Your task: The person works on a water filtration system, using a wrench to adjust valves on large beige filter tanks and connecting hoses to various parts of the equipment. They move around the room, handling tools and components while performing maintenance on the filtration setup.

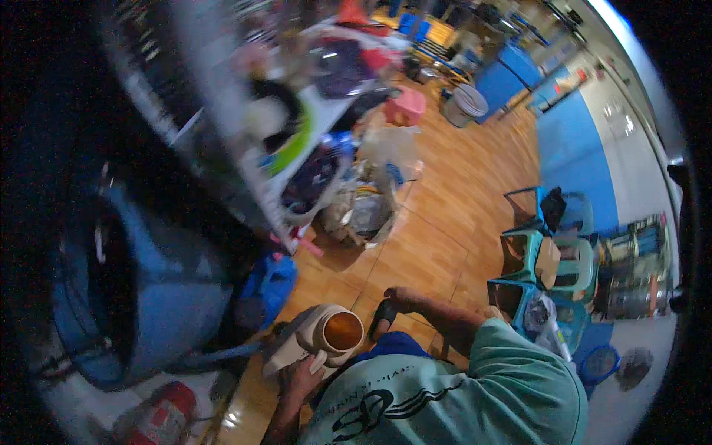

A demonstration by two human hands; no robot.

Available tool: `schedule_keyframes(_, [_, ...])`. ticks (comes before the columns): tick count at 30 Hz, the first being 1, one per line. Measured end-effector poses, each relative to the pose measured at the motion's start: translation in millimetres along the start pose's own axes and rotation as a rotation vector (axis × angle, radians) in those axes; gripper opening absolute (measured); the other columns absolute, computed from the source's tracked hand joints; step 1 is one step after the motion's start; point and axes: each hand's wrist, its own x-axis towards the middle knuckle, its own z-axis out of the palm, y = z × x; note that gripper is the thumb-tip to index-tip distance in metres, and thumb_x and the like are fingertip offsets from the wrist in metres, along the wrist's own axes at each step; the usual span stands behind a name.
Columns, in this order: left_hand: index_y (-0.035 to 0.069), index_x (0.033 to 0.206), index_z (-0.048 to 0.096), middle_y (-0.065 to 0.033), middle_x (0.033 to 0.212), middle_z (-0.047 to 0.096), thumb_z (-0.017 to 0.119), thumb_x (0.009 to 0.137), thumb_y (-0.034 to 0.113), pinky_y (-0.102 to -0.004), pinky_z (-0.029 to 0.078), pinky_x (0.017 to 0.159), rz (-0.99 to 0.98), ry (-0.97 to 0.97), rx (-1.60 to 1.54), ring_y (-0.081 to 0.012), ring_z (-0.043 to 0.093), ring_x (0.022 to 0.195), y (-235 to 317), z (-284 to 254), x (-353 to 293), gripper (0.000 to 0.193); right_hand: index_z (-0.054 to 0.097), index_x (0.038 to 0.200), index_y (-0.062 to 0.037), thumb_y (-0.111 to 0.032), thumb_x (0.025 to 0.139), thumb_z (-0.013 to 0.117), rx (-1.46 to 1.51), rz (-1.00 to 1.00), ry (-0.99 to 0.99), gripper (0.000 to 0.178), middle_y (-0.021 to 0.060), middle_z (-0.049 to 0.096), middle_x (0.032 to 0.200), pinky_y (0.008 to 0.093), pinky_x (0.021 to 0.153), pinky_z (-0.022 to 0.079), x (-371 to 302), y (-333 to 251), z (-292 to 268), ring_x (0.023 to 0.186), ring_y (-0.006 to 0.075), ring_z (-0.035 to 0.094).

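My left hand is closed on the near side of a beige plastic jug-like container. Its round mouth faces up, and orange-brown shows inside; whether that is liquid or the floor seen through it, I cannot tell. My right forearm reaches forward across my body, and my right hand hangs above the tiled floor near my dark shoe. That hand is dark and blurred, so its fingers do not show clearly. I see nothing plainly held in it.
On the left stands a large blue drum, with a red container near it. A cluttered table is ahead, with an open bag of odds and ends beside it. Stacked plastic chairs line the right wall. Farther off stands a white bucket.
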Motion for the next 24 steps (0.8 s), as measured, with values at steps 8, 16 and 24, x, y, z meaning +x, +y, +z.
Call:
schedule_keyframes(8, [0.012, 0.122, 0.055, -0.0182, 0.100, 0.066, 0.064, 0.078, 0.040, -0.0480, 0.049, 0.082, 0.162, -0.135, 0.604, -0.0370, 0.063, 0.092, 308.2, 43.3, 141.9, 0.053, 0.063, 0.107, -0.0065, -0.043, 0.090, 0.053, 0.355, -0.152, 0.091, 0.041, 0.0182, 0.066, 0.099, 0.0430, 0.077, 0.049, -160.5, 79.7, -97.0, 0.089, 0.0321, 0.063])
schedule_keyframes(16, [0.011, 0.122, 0.054, -0.0198, 0.110, 0.061, 0.067, 0.077, 0.041, -0.0469, 0.048, 0.085, 0.607, -0.215, 0.583, -0.0365, 0.060, 0.100, 570.2, 133.6, 242.1, 0.055, 0.061, 0.105, -0.0161, -0.054, 0.094, 0.044, 2.051, -0.068, 0.353, 0.043, 0.0034, 0.061, 0.083, 0.0367, 0.068, 0.048, -177.6, 144.4, -247.1, 0.071, 0.0182, 0.057])
schedule_keyframes(24, [0.006, 0.118, 0.061, -0.0154, 0.123, 0.056, 0.069, 0.077, 0.041, -0.0405, 0.040, 0.100, 0.938, -0.419, 0.449, -0.0334, 0.052, 0.115, 665.1, 162.6, 371.4, 0.054, 0.051, 0.098, -0.0094, -0.020, 0.089, 0.059, 1.829, 0.244, 1.163, 0.016, 0.0022, 0.052, 0.074, 0.0334, 0.055, 0.050, -172.9, 368.2, -312.7, 0.061, 0.0154, 0.055])
